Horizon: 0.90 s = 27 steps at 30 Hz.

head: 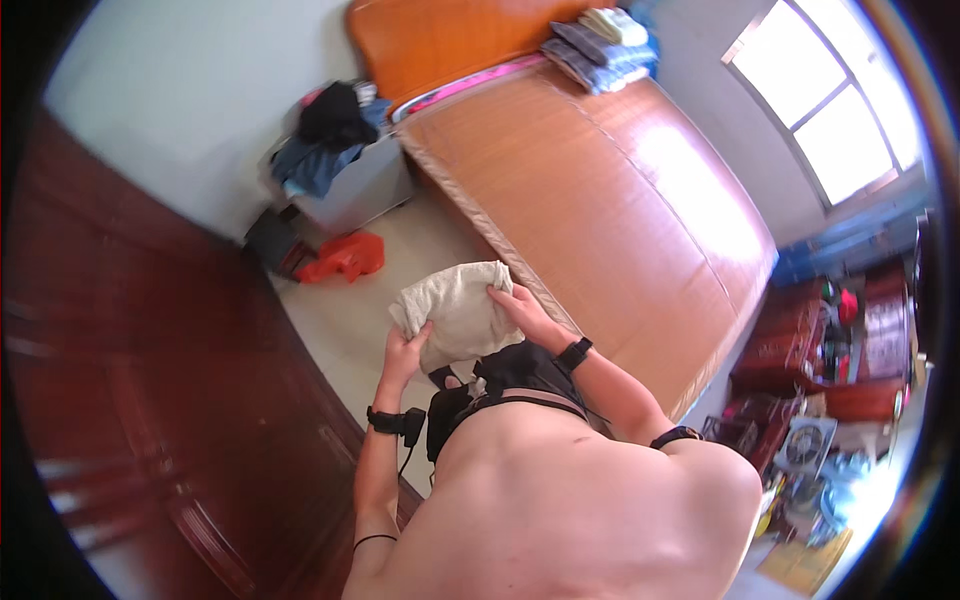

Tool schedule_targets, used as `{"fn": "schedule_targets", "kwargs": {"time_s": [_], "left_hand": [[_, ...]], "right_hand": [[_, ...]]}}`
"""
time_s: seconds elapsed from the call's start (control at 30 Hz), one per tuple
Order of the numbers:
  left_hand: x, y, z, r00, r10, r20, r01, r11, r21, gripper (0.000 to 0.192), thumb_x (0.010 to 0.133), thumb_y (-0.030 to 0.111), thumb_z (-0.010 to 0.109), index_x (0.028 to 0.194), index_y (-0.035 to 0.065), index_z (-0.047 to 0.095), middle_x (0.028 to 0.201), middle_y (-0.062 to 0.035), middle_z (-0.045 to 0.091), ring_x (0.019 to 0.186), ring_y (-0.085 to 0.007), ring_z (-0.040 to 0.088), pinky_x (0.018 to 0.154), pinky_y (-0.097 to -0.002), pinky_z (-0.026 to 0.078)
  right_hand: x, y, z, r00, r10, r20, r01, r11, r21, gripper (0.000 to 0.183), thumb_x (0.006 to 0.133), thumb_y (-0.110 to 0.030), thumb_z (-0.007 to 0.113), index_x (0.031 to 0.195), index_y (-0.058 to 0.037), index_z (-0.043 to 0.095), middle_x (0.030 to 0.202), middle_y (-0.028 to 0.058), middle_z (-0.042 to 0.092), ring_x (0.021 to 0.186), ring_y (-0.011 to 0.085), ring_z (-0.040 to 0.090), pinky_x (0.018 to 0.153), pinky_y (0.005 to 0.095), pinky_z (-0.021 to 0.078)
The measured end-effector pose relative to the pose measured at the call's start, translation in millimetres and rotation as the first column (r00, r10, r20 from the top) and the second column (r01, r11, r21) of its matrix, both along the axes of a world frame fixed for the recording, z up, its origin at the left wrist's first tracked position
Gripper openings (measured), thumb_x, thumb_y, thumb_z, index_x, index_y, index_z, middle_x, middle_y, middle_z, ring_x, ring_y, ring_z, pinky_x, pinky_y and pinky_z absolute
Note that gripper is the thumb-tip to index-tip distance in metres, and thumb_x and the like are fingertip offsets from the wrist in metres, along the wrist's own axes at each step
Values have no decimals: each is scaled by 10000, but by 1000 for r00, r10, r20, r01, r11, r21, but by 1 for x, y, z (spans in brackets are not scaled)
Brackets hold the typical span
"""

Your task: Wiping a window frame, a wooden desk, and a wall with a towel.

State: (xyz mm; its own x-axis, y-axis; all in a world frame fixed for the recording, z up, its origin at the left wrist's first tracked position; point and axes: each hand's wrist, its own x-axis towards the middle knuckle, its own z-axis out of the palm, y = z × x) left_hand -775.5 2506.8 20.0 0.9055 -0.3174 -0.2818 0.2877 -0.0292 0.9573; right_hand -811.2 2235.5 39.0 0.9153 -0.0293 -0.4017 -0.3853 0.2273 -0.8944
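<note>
Between my two hands I hold a folded off-white cloth (461, 313), perhaps a towel or garment, in front of my waist. My left hand (407, 346) grips its lower left corner, thumb on top. At the upper right edge, my right hand (517, 306) pinches the cloth with the thumb over it. The fingers behind the cloth are hidden. Black straps are on both wrists. To the right of the cloth lies the bed with a brown mat (570, 217); a stack of folded clothes (600, 49) rests at its far end.
A grey bin (360, 184) heaped with dark and blue clothes (330, 127) stands beyond the cloth, near a red plastic bag (345, 256) on the floor. Dark red wooden wardrobe doors (165, 360) line the left. A box fan (806, 446) and clutter are at the right.
</note>
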Motion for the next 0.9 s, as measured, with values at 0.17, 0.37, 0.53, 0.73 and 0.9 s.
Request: {"fn": "schedule_targets", "kwargs": {"time_s": [0.17, 0.37, 0.53, 0.73, 0.9], "left_hand": [[73, -51, 13, 980, -189, 58, 187, 982, 38, 456, 976, 141, 681, 1389, -22, 576, 1378, -107, 633, 1239, -225, 594, 1079, -369, 427], [99, -103, 18, 979, -197, 58, 200, 978, -61, 506, 982, 83, 680, 1436, -52, 504, 1422, -141, 585, 1230, -247, 588, 1057, -390, 455], [127, -147, 12, 875, -484, 7, 482, 871, -94, 487, 987, 106, 690, 1410, -62, 519, 1411, -132, 588, 1231, -226, 572, 1059, -366, 443], [95, -176, -10, 615, -785, -71, 778, 619, -104, 464, 996, 140, 697, 1399, -23, 536, 1370, -100, 612, 1206, -199, 590, 1032, -350, 460], [38, -203, 4, 65, -997, -49, 997, 66, -29, 401, 994, 180, 711, 1330, -8, 600, 1272, -63, 667, 1164, -162, 602, 997, -327, 476]], "right_hand": [[25, -30, -18, 985, -159, -70, 152, 984, -90, 323, 1019, -337, 636, 1214, -90, 705, 1046, -23, 700, 920, 96, 635, 830, 321, 544], [24, -63, 3, 920, -266, 287, 251, 964, 87, 477, 908, -197, 759, 1325, -15, 615, 1218, 38, 703, 1118, 120, 601, 1007, 332, 494], [-15, -80, -1, 849, -477, 227, 489, 872, 2, 433, 900, -168, 760, 1285, -16, 636, 1178, 25, 705, 1075, 114, 608, 974, 321, 502], [-115, -22, -2, 596, -754, 277, 796, 599, -81, 407, 910, -155, 753, 1277, -16, 646, 1169, 15, 707, 1072, 110, 610, 969, 327, 504], [-207, 66, -5, 161, -948, 273, 986, 144, -83, 364, 939, -119, 750, 1278, -30, 654, 1184, 8, 702, 1078, 106, 612, 969, 319, 508]]}}
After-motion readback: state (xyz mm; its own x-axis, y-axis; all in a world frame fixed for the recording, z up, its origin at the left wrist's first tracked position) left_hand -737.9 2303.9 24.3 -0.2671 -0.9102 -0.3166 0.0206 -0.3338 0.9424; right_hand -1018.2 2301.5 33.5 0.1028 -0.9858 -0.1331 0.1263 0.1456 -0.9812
